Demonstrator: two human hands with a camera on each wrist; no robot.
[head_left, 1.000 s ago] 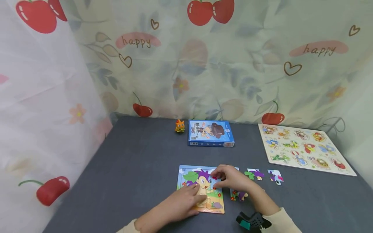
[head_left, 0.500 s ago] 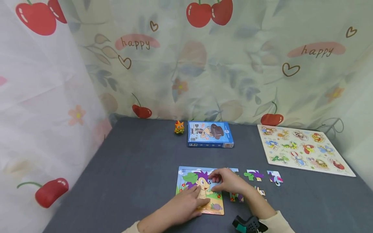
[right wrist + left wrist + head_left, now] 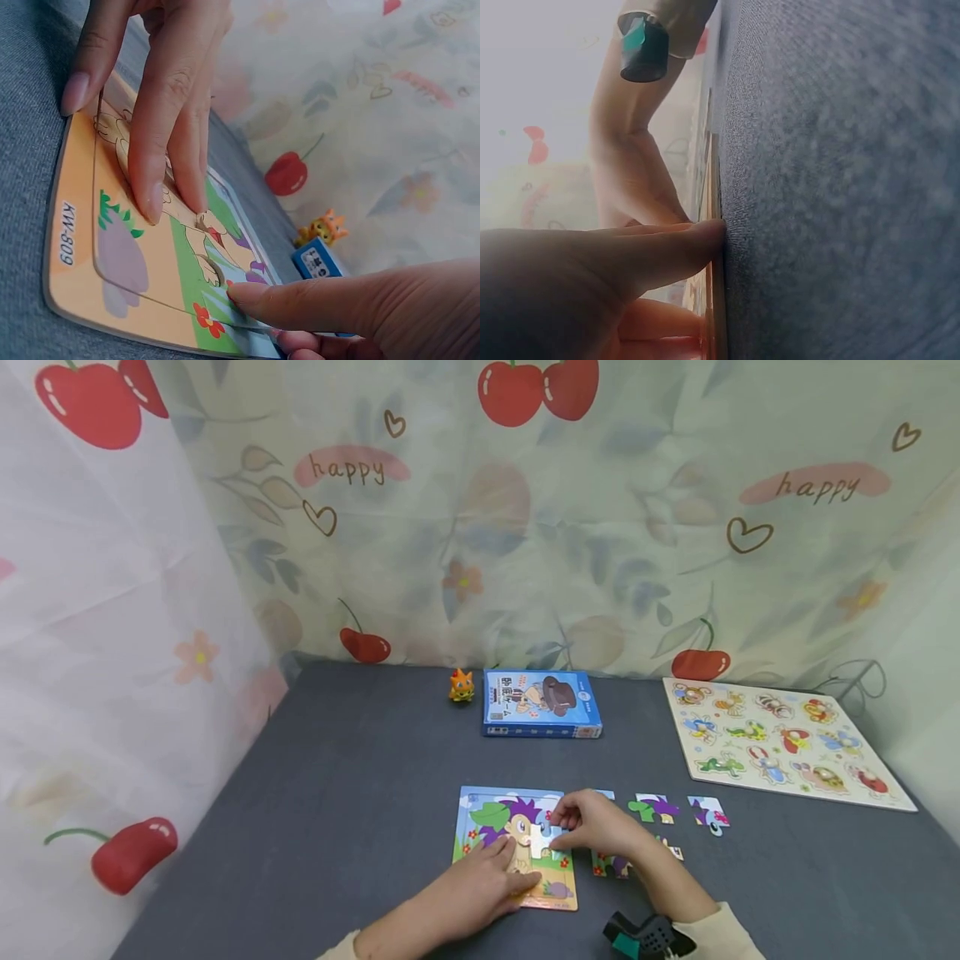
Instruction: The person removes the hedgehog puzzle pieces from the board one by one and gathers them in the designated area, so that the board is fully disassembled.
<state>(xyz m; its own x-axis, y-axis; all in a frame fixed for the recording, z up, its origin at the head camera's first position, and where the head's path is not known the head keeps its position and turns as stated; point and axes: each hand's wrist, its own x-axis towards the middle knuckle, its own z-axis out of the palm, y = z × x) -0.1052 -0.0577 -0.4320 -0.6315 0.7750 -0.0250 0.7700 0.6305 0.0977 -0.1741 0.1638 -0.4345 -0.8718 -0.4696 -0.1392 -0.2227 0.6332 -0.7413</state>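
Note:
A cartoon jigsaw puzzle tray [image 3: 553, 906] lies flat before me, with a purple-haired character and a green leaf on it. My left hand [image 3: 480, 881] rests on its lower left, fingers straight on the picture; in the right wrist view the left thumb [image 3: 78, 91] is at the tray's edge. At the tray's right side, my right hand [image 3: 596, 822] pinches a puzzle piece [image 3: 540, 842] between thumb and fingers. Glare whitens that piece in the head view. In the right wrist view, the right thumb [image 3: 251, 294] touches the picture near a red flower.
Several loose puzzle pieces [image 3: 655, 809] lie right of the tray, some partly behind the right hand. A blue box [image 3: 540, 703] and a small orange figurine [image 3: 461, 686] stand at the back. An insect board [image 3: 783, 743] lies at the far right.
The right hand has shifted slightly right, its fingers still at the piece. White glare now shows on the piece. The left hand's fingers have slid slightly right since the first frame.

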